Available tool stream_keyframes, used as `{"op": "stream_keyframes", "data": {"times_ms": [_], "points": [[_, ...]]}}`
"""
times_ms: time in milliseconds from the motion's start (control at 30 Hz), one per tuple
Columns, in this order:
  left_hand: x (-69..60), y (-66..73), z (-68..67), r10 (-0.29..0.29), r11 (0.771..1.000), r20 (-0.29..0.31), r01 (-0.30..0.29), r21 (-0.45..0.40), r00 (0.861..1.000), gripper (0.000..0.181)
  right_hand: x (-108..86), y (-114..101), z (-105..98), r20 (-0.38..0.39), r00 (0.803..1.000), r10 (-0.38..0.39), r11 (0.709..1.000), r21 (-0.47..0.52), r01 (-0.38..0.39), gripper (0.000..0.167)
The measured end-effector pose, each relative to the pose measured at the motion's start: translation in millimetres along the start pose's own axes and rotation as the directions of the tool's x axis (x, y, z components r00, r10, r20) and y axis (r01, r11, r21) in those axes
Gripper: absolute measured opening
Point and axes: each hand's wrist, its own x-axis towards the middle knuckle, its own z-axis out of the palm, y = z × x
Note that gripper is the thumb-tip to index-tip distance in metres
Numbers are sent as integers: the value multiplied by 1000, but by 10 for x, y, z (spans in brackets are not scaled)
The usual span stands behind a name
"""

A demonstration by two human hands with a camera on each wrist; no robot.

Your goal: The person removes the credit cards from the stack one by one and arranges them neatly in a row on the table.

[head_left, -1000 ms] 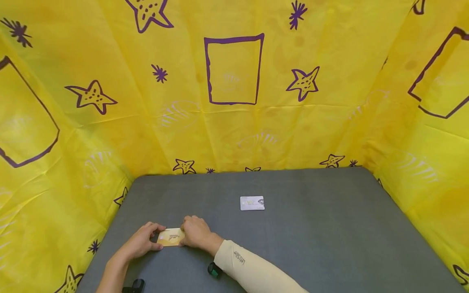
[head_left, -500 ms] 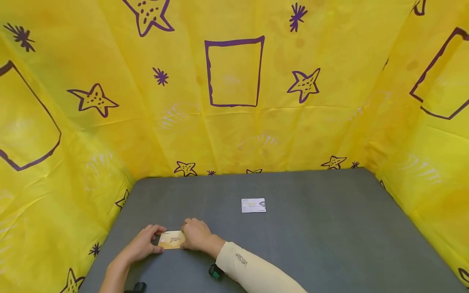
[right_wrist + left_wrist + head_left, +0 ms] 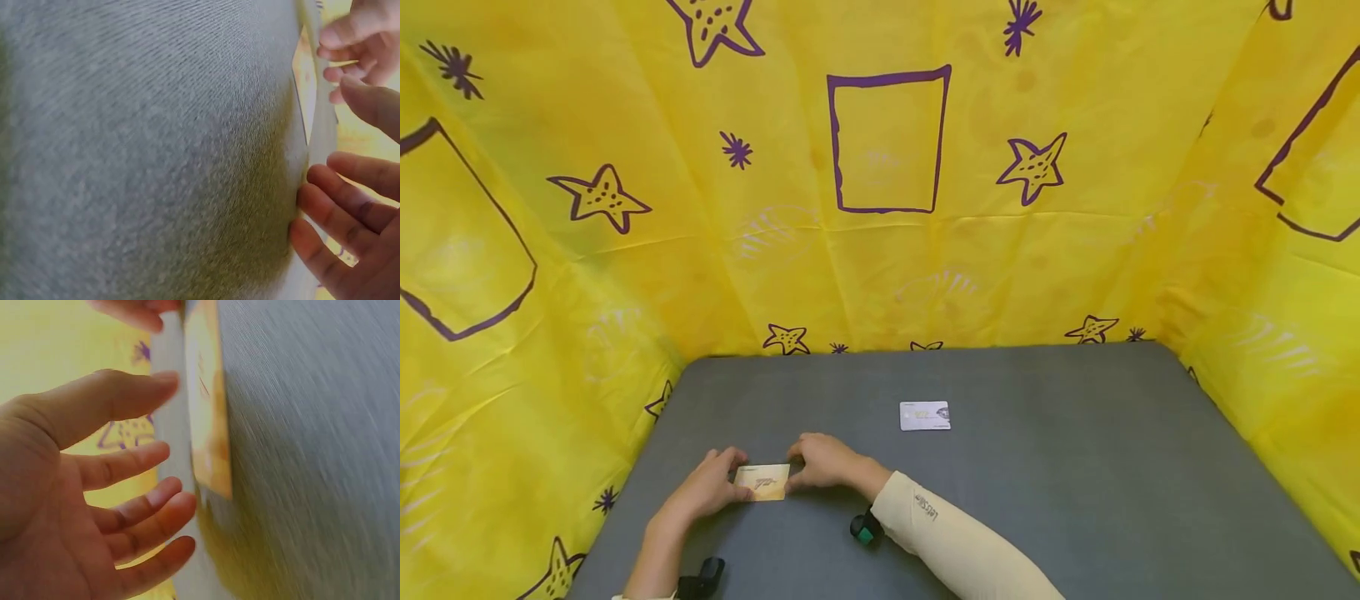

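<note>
A gold card (image 3: 763, 482) with dark lettering lies flat on the grey tabletop, between the two hands. My left hand (image 3: 709, 483) is at its left end, with thumb and fingers loosely spread. In the left wrist view the fingertips are apart from the card (image 3: 207, 406). At the opposite end is my right hand (image 3: 824, 461), its thumb near the card's right edge. The right wrist view shows that hand (image 3: 356, 206) with relaxed fingers and nothing held; the card (image 3: 305, 87) appears there as a thin sliver. Farther back lies a white card (image 3: 925, 416) with gold letters.
The grey table (image 3: 1060, 467) is enclosed by yellow cloth walls (image 3: 880, 275) printed with purple stars and outlines. Each wrist carries a black strap-on device, the right one (image 3: 865, 527) with a green patch.
Earlier both hands held the gold card by its ends. My right hand has drawn back rightward from it and its fingers have loosened; the left grip has loosened too. The view shifted slightly.
</note>
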Motion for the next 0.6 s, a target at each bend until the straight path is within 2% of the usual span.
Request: {"op": "stream_keyframes", "data": {"times_ms": [100,333,600], "points": [[34,88,8,-4,1000,-26,4,-24,1000,47,-27,37,-9,-19,1000,18,999,32,-17,37],[215,256,180,18,997,-168,-32,-77,986,34,-130,166,-92,-61,998,32,998,58,-29,40],[451,499,379,67,984,-231,-102,-144,971,32,-315,428,-244,-105,993,53,993,111,-42,37]]}}
